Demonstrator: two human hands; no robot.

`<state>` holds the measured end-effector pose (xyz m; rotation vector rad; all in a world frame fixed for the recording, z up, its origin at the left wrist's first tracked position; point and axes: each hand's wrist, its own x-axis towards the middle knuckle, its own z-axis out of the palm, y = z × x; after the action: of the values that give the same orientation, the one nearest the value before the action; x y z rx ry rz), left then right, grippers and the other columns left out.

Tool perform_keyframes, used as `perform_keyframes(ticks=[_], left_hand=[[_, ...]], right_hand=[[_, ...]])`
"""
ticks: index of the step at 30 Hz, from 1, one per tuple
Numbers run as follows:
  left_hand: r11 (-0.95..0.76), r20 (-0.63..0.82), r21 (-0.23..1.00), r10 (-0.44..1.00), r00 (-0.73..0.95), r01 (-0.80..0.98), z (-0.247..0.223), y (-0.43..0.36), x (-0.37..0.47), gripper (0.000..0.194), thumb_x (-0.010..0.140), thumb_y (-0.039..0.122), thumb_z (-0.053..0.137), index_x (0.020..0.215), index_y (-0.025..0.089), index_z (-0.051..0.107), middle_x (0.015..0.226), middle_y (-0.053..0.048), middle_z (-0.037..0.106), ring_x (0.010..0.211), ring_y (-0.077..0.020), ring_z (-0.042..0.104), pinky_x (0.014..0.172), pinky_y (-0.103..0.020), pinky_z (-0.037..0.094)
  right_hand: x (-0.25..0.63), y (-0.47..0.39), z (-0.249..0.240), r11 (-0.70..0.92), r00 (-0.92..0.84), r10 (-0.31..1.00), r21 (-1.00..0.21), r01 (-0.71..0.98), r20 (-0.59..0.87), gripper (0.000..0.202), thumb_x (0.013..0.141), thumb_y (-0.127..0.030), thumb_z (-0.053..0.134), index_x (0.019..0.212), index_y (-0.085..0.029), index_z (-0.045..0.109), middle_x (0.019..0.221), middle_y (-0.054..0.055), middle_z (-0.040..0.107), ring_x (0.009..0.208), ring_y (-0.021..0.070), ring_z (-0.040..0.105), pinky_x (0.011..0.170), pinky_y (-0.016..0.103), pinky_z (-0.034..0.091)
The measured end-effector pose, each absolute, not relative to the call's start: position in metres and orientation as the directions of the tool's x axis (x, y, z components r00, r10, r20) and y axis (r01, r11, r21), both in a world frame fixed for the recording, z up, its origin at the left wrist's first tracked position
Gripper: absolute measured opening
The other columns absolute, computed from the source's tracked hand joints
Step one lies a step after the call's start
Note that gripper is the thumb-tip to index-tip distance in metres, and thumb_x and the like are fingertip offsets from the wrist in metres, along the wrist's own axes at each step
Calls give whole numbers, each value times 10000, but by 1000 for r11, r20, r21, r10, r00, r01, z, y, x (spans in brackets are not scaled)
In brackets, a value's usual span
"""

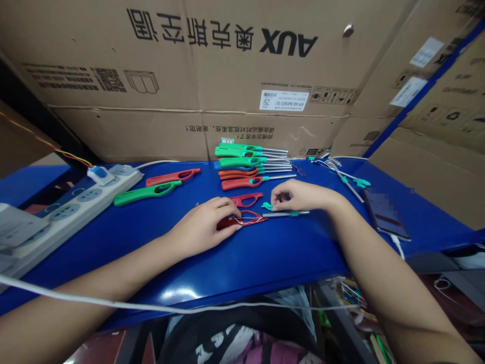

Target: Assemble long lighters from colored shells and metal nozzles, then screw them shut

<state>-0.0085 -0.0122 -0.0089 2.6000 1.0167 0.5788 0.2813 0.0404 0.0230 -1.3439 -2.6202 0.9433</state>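
Note:
On the blue table, my left hand (206, 225) is closed on the left end of an opened red lighter shell (248, 218), with thin wires along its loop. A metal tube (280, 214) extends right from that shell. Just above the tube, the fingers of my right hand (288, 196) pinch a small teal plastic part (267, 206). Another red shell half (248, 199) lies behind, partly hidden by my left hand. Farther back is a stack of finished-looking lighters, with a green one (238, 162) and a red one (242, 183) near its front.
A red handle (172, 177) and a green handle (147, 193) lie left, beside a white power strip (79, 202). At right are metal tubes with teal parts (352, 187) and a phone (386, 215) with a cable. Cardboard (166, 121) stands behind; a white cord (151, 306) crosses in front.

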Motion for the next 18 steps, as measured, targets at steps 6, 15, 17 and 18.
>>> perform_keyframes(ticks=[6, 15, 17, 18], left_hand=[[-735, 307, 431, 665, 681, 524, -14, -9, -8, 112, 949, 231, 594, 1000, 236, 693, 1070, -40, 674, 1038, -204, 619, 917, -345, 507], [-744, 350, 419, 661, 663, 521, -13, -10, -8, 120, 952, 250, 583, 941, 217, 698, 1016, -49, 680, 983, -202, 626, 874, -333, 507], [-723, 327, 427, 683, 653, 543, -12, -11, -8, 115, 946, 246, 587, 936, 212, 697, 1003, -47, 670, 922, -186, 634, 797, -301, 508], [-708, 305, 434, 698, 648, 558, -12, -11, -8, 112, 942, 245, 591, 936, 211, 697, 991, -44, 665, 880, -174, 636, 744, -280, 501]], right_hand=[[277, 34, 30, 469, -643, 747, -552, 689, -168, 242, 845, -388, 665, 859, -149, 699, 716, 5, 640, 619, 108, 521, 611, 242, 381], [280, 35, 29, 475, -623, 765, -509, 718, -163, 258, 832, -411, 698, 883, -160, 665, 704, -10, 596, 616, 107, 505, 575, 233, 359], [279, 33, 29, 492, -664, 727, -542, 681, -175, 295, 822, -448, 715, 883, -160, 689, 695, -11, 593, 633, 114, 516, 583, 234, 369], [278, 32, 29, 504, -685, 704, -549, 667, -187, 300, 820, -452, 719, 885, -159, 706, 705, -5, 605, 645, 118, 526, 590, 237, 375]])
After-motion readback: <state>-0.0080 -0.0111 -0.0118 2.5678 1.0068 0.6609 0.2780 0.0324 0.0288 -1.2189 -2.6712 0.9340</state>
